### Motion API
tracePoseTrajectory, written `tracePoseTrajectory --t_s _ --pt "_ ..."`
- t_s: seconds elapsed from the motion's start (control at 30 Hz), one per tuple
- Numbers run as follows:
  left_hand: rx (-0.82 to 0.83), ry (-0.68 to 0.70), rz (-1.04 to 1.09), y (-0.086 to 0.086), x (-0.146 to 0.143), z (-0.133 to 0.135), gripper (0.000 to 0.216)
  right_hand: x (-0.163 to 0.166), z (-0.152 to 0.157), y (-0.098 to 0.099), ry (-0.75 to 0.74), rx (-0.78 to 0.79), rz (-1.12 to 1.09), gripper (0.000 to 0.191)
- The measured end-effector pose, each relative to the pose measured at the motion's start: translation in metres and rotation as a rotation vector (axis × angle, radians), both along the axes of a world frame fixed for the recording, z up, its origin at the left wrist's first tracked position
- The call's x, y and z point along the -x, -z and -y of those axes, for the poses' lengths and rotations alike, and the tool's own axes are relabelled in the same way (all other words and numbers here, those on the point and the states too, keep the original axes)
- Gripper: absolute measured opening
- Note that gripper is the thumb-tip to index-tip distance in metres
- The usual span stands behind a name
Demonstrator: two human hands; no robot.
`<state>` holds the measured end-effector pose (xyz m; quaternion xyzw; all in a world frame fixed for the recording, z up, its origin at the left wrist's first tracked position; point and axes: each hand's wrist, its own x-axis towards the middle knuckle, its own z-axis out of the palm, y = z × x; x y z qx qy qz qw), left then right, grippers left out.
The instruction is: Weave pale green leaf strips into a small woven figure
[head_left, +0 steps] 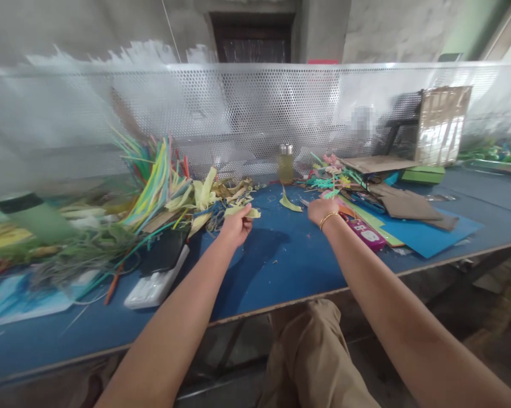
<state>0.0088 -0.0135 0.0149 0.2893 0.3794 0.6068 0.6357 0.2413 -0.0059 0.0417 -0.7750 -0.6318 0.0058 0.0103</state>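
Observation:
My left hand [237, 224] is closed in a pinch on a pale yellow paper strip [243, 211] above the blue tabletop [281, 260]. My right hand [319, 210], with a gold bangle on its wrist, reaches toward a pile of small coloured paper flowers [329, 175] and a pink object at its fingertips; its fingers are curled, and what they hold, if anything, is hidden. A loose yellow paper scrap [290, 204] lies between the two hands.
Bundles of coloured strips [157, 175] and yellow scraps sit at left, beside a phone [164, 252] and a white remote-like object [151, 286]. A small bottle [286, 164] stands by the perforated metal screen [255, 107]. Brown card, blue sheets [425, 232] and a cardboard box [442, 122] are at right.

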Motion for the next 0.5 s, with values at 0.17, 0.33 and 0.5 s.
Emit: tracePoseTrajectory --t_s 0.17,0.33,0.5 --pt "0.006 0.03 -0.005 -0.001 -0.001 0.003 0.036 -0.025 0.0 0.008 0.049 0.093 0.096 0.04" --pt "0.036 0.02 -0.036 -0.002 0.003 0.003 0.036 -0.034 -0.015 0.01 -0.016 0.123 0.159 0.047" --pt "0.011 0.045 -0.076 0.0 0.001 0.004 0.033 -0.034 -0.021 -0.003 -0.067 0.15 0.066 0.039"
